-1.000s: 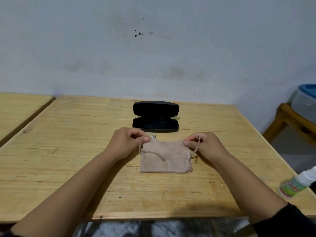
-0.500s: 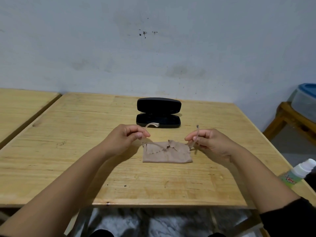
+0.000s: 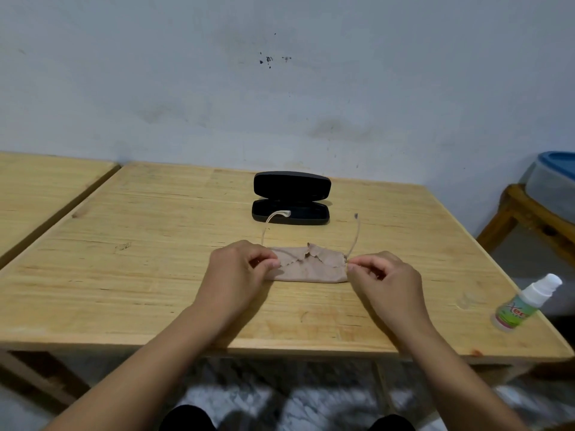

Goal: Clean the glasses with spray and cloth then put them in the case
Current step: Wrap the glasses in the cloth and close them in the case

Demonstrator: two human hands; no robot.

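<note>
Left hand [image 3: 241, 269] and right hand [image 3: 384, 275] each pinch one end of the cloth [image 3: 311, 269] wrapped around the glasses [image 3: 353, 236], low over the desk [image 3: 124, 275]; open case [image 3: 291, 199] lies behind.

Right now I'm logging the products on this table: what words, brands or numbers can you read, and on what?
"Xe": red letters on the green label of the spray bottle; the rest of the word is cut off, and the smaller print below is too blurred to read.
The glasses case and the cloth show no text.
</note>
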